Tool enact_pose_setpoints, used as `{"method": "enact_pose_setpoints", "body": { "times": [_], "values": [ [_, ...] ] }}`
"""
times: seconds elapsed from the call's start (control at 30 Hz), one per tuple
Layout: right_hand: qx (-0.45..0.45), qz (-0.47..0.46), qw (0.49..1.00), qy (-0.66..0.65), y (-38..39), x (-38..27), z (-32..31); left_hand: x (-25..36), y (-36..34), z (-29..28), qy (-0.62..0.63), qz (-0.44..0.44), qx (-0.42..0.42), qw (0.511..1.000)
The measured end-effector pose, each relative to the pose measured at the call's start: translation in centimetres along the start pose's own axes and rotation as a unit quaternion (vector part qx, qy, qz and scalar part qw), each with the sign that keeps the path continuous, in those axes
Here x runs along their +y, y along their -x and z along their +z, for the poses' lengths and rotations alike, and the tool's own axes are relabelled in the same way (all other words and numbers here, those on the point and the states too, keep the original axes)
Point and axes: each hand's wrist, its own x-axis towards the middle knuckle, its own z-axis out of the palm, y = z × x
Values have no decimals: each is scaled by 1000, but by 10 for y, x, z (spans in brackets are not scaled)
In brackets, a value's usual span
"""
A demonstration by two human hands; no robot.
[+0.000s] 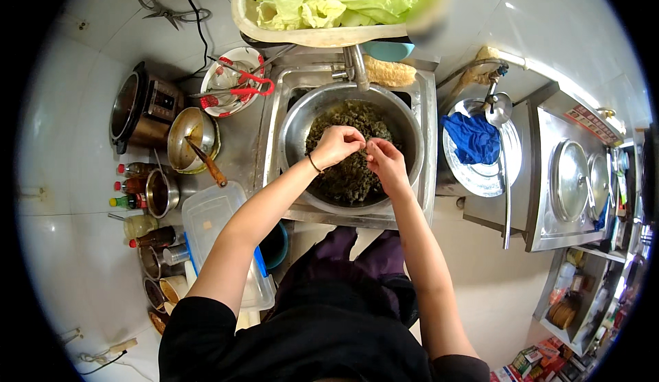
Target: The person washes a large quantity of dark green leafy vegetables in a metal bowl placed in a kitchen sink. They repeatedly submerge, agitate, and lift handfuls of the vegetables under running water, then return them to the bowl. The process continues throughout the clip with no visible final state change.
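A large steel bowl (pixel 405 124) sits in the sink (pixel 425 207), full of dark green, leafy, crumpled stuff (pixel 347 183). Above the bowl's middle, my left hand (pixel 340 143) and my right hand (pixel 386 162) are pinched close together at the fingertips. What lies between them is too small to make out. A steel faucet (pixel 357 63) stands over the bowl's far rim, beside a yellowish loofah (pixel 390 72).
Cabbage leaves (pixel 357 1) fill a basket at the back. At left stand a cooker (pixel 154 107), bowls (pixel 230 66), pans (pixel 192 131), bottles and a clear lidded container (pixel 209 214). At right are a blue cloth (pixel 470 135) on a round tray and a steel unit with lids (pixel 570 179).
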Motion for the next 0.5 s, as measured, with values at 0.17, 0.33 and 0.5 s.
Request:
{"method": "enact_pose_setpoints", "body": {
  "times": [0.17, 0.33, 0.5],
  "values": [
    [-15, -42, 997, -58, -13, 1, 16, 15, 7, -11, 39, 4, -14, 999],
    [-87, -32, 983, -160, -1, -28, 2, 16, 15, -33, 104, -30, 28, 994],
    [-113, -11, 978, -173, 10, -35, -29, -17, 44, -37, -378, -1, -166, 911]
  ]
}}
